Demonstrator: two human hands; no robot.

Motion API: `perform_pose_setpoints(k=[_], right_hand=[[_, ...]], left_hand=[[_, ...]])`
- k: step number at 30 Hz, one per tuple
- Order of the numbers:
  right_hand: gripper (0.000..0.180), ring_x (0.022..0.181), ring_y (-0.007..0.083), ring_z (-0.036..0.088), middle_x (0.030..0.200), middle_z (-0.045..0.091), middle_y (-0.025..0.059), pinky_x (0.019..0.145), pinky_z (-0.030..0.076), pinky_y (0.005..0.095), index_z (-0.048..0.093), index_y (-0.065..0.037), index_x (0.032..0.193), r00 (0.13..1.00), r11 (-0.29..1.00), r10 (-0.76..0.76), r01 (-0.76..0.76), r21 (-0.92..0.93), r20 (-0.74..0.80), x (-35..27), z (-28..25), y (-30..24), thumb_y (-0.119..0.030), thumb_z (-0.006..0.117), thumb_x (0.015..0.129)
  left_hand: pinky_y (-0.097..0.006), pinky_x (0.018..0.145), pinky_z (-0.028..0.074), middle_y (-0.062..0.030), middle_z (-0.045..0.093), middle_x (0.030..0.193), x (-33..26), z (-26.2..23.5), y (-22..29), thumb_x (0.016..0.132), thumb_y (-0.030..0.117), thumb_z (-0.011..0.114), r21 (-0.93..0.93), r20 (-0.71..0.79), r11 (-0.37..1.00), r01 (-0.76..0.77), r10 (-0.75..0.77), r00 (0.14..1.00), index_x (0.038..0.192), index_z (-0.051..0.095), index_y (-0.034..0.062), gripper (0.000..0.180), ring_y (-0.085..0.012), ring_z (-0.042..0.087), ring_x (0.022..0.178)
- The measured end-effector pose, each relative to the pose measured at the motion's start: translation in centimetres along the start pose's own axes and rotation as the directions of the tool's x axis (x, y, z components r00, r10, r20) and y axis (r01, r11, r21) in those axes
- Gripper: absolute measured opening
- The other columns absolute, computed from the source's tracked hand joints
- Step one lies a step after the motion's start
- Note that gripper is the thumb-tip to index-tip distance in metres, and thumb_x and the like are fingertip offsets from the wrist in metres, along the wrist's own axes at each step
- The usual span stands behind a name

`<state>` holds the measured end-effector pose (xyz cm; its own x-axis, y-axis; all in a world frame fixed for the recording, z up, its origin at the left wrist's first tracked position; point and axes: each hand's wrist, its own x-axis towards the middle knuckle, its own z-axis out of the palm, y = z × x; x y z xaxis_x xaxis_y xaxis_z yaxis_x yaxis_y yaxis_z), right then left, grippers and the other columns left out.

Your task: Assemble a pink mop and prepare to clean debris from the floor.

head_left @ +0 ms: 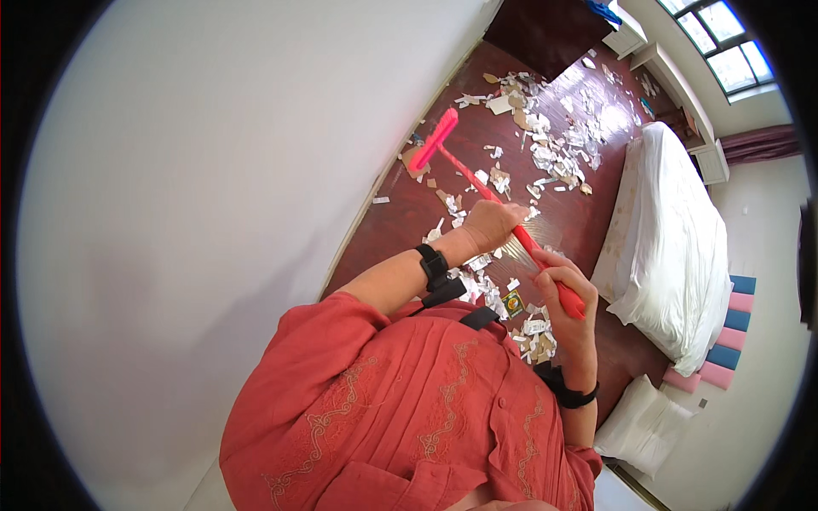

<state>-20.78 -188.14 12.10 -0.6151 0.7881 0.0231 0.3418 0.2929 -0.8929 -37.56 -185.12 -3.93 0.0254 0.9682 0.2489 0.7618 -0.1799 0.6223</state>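
In both fists I grip a long red shaft with a pink bar-shaped head across its far end, like a squeegee or push broom; the exact kind is unclear. My left hand wraps around the shaft's middle. Closer to me, my right hand closes around the thick butt end. The head is at the far left, over scraps beside the wall; whether it touches the floor I cannot tell. Torn paper and cardboard scraps lie scattered over the reddish-brown floor, some beneath my forearms.
A white wall runs along my left. On the right stands a bed with a white cover, and a white pillow lies near it. A dark brown cabinet stands at the far end, with a window to its right.
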Motion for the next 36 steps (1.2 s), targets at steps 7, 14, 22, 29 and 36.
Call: perform_pose_setpoints(k=[7,14,22,29,36], right_hand=[[0.006,0.092,0.0182,0.064,0.111,0.068,0.0143,0.082,0.048,0.03,0.065,0.004,0.087,0.997,0.999,-0.036,0.034,0.033,0.066,-0.1,0.4,2.0,-0.002,0.063,0.087],[0.007,0.089,0.0185,0.065,0.108,0.069,0.0147,0.079,0.05,0.03,0.068,0.004,0.084,0.99,0.983,0.085,-0.102,0.15,0.112,-2.8,-4.1,-3.5,-0.001,0.063,0.085],[0.012,0.094,0.0196,0.065,0.111,0.067,0.0158,0.08,0.053,0.0307,0.067,0.006,0.087,0.954,0.962,-0.255,0.268,-0.062,0.158,-2.3,0.7,4.2,-0.001,0.058,0.09],[0.015,0.084,0.0179,0.069,0.109,0.067,0.0167,0.081,0.054,0.0301,0.065,0.007,0.093,0.965,0.986,-0.121,0.089,0.143,0.231,-4.7,-1.8,5.6,-0.005,0.056,0.093],[0.025,0.079,0.0182,0.069,0.108,0.067,0.0194,0.075,0.054,0.0294,0.066,0.009,0.091,0.963,0.965,0.07,-0.132,0.227,0.262,-8.2,-8.0,2.0,-0.011,0.051,0.096]], left_hand=[[-0.043,0.067,0.054,-0.0069,0.068,0.087,-1.0,-1.1,-1.7,0.082,0.02,0.063,0.132,0.158,0.991,-0.039,0.018,0.987,0.092,0.061,0.0118,0.013,-0.0288,0.068,0.081],[-0.043,0.068,0.054,-0.0076,0.068,0.086,-3.2,-2.2,4.7,0.081,0.021,0.064,0.102,0.119,0.995,-0.018,0.006,0.993,0.091,0.061,0.0119,0.013,-0.0282,0.069,0.08],[-0.042,0.073,0.054,-0.008,0.069,0.087,-4.3,1.2,0.3,0.081,0.017,0.063,0.119,0.032,0.989,0.092,-0.096,0.995,0.093,0.066,0.0142,0.013,-0.0276,0.068,0.086],[-0.041,0.073,0.055,-0.0084,0.07,0.087,-6.1,1.6,2.8,0.079,0.018,0.064,0.189,0.212,0.981,0.05,-0.091,0.973,0.084,0.069,0.0137,0.009,-0.0286,0.069,0.087],[-0.043,0.071,0.055,-0.0119,0.07,0.086,-7.1,1.0,10.4,0.081,0.017,0.06,0.175,0.354,0.985,0.005,-0.068,0.933,0.085,0.07,0.0119,0.012,-0.0307,0.07,0.084]])
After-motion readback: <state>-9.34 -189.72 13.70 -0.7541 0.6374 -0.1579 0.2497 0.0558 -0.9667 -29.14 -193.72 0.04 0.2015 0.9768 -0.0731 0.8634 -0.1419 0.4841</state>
